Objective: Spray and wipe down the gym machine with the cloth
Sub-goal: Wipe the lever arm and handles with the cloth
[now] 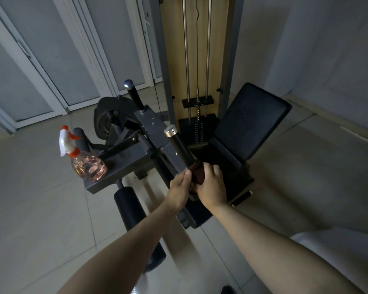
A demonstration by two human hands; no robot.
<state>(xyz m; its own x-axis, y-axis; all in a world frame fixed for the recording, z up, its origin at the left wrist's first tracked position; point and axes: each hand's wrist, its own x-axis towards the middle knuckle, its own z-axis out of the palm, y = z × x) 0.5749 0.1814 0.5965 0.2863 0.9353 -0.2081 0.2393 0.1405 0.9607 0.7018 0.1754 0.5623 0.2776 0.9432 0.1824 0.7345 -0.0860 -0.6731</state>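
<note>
Two hands (180, 187) (210, 187), cloth (199, 174) gripped round handle (179, 145), bottle (87, 166) at frame (123, 166) edge

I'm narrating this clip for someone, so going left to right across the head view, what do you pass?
In order: spray bottle → upright black handle → left hand → cloth → right hand → backrest pad.
</note>
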